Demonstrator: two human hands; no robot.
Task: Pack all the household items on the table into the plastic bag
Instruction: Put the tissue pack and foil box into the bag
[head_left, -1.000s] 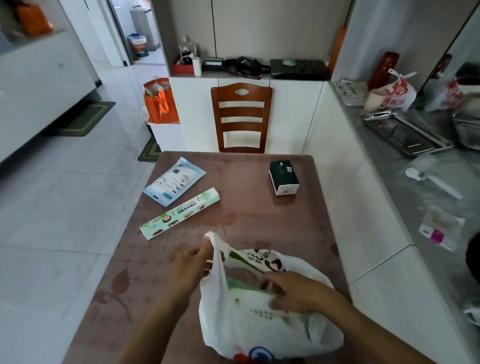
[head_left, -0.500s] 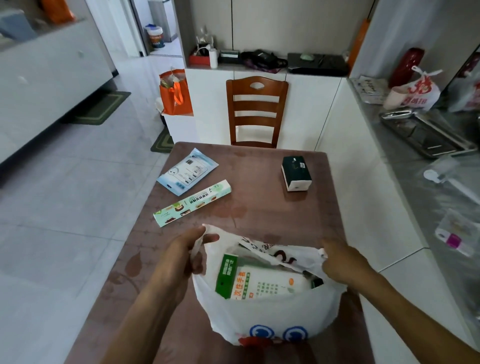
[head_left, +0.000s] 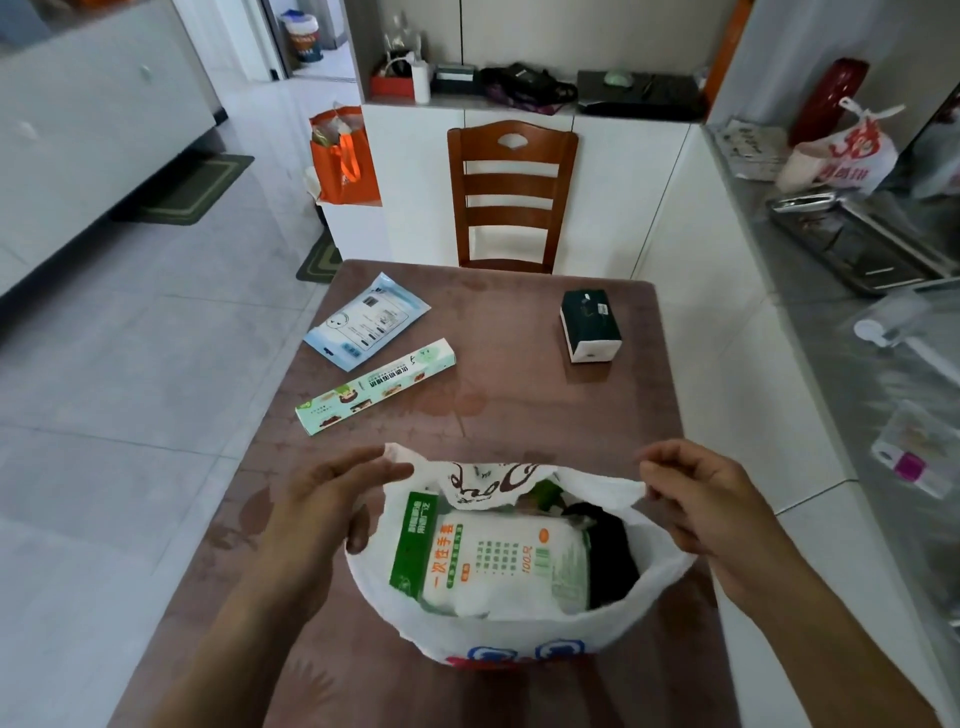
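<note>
- Landmark: white plastic bag (head_left: 519, 631), standing open at the near end of the brown table (head_left: 519, 405).
- Far left of the bag, toward the table's left edge: blue flat packet (head_left: 366, 322), lying flat. Just nearer than it, a long green-and-white box (head_left: 376, 387), lying on a slant. Neither touches the bag.
- Left hand (head_left: 322, 499) at the bag's left rim: thumb and fingers pinched on the left handle flap, lower fingers curled against the outside of the plastic.
- Inside the bag: white pack with a green band and orange lettering (head_left: 493, 561), lying on its side and filling most of the mouth; something dark (head_left: 610, 551) tucked to its right, not identifiable.
- Right hand (head_left: 711, 499) at the bag's right rim: fingertips pinched on the right handle edge, drawing it outward.
- Beyond the bag, to its right: dark green and white box (head_left: 591, 325), well apart, alone.
- Wooden chair (head_left: 511, 197) past the table's far end.
</note>
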